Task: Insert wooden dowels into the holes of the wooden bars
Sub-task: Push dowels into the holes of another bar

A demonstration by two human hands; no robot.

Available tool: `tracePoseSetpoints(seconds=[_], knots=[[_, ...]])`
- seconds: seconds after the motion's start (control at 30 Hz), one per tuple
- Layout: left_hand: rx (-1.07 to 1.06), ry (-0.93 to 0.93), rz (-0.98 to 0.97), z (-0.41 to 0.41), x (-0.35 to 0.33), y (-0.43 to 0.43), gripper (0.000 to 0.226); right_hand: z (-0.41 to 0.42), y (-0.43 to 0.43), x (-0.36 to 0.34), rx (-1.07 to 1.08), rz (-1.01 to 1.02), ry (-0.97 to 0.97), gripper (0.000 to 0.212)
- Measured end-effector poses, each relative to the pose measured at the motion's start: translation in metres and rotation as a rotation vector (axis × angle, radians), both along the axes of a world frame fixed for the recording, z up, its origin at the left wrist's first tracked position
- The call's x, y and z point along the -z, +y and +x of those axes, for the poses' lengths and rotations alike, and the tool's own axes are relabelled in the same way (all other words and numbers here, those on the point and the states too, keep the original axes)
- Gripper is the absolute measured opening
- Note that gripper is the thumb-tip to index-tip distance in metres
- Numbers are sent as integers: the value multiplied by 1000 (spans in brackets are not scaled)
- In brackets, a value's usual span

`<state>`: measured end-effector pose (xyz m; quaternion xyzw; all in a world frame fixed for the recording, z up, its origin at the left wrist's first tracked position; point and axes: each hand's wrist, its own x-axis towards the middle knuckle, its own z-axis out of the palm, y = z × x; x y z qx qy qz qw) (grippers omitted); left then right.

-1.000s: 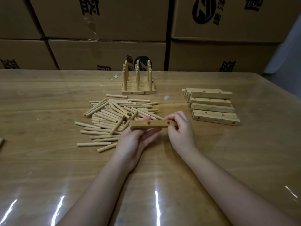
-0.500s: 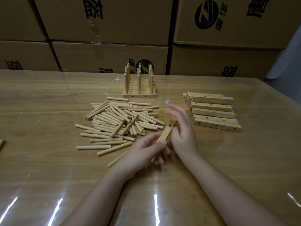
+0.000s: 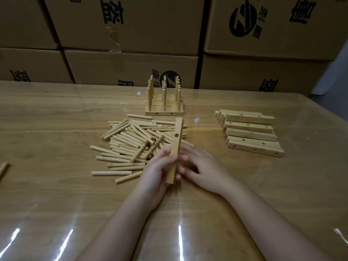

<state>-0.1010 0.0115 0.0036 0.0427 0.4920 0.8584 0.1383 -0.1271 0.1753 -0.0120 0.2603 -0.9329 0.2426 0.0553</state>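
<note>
My left hand (image 3: 156, 172) grips the lower half of a wooden bar (image 3: 176, 140), which stands almost upright and shows one drilled hole near its middle. My right hand (image 3: 203, 168) lies just right of the bar with its fingers reaching toward the bar's lower part; it is blurred and I cannot tell whether it touches or holds the bar. A loose pile of wooden dowels (image 3: 131, 146) lies on the table left of the bar. Several bare bars (image 3: 250, 130) are stacked at the right. Finished bars with upright dowels (image 3: 164, 102) stand behind.
The wooden table (image 3: 56, 194) has a glossy clear cover. One stray dowel (image 3: 3, 169) lies at the far left edge. Stacked cardboard boxes (image 3: 131, 34) form a wall behind the table. A small white scrap (image 3: 196, 120) lies near the finished bars.
The bar went from lying level between both hands to standing nearly upright in my left hand. My right hand let go of its end and dropped beside its lower part.
</note>
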Motion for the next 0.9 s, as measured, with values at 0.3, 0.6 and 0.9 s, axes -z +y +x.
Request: tracePoseSetpoints(seconds=[0.3,0.6,0.9], knots=[[-29,-49,28,-1,-1,-1,33,0,-3,-1,194,52,261,18],[-122,-108,142,-3,-4,2,28,-2,-5,-2,258,88,210,28],[-160,-125,120,-4,-2,2,33,5,-6,-8,172,48,168,36]])
